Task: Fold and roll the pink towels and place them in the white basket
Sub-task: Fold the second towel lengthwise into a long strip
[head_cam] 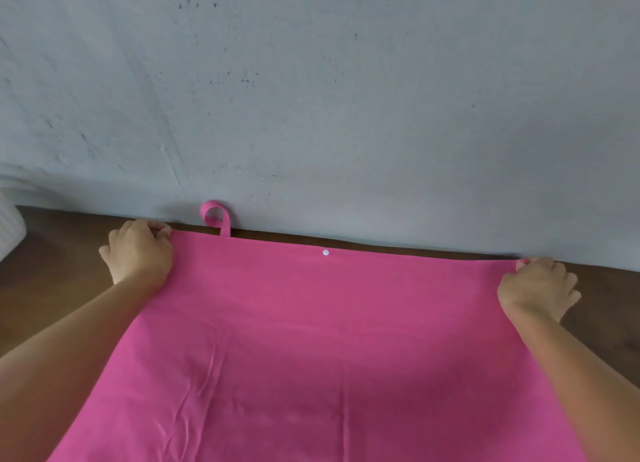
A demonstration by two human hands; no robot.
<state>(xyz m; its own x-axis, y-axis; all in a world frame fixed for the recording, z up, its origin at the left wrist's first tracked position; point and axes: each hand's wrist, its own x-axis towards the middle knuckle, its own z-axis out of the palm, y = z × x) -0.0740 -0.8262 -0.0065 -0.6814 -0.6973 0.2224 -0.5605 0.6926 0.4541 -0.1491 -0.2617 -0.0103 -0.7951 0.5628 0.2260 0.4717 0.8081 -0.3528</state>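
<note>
Two pink towel (pixel 311 340) corners pinched by fingers, left hand (pixel 140 252), right hand (pixel 536 288), grey wall (pixel 346 98) behind, table (pixel 59 253) beneath

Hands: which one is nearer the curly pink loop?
The left hand. It pinches the towel corner right beside the loop. The right hand pinches the other corner, well past the white dot.

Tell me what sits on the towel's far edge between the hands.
Head view: between left hand and right hand, the pink towel's edge carries a loop and white dot.
</note>
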